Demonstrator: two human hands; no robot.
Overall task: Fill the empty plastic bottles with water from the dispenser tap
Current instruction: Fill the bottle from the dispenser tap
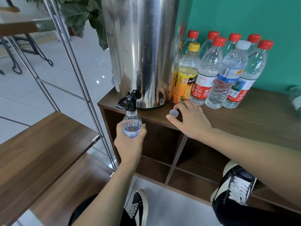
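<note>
Left hand [130,141] fingers around bottle [131,123] under tap [128,100].

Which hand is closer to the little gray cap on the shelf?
The right hand. Its fingers are right at the gray cap on the cabinet top. The left hand is farther off, lower and to the left, holding the open bottle under the tap.

Teal wall [244,17] behind a brown cubby cabinet [260,115]; glossy pale floor tiles [48,82]; metal-framed wooden shelves [40,144] at left
</note>
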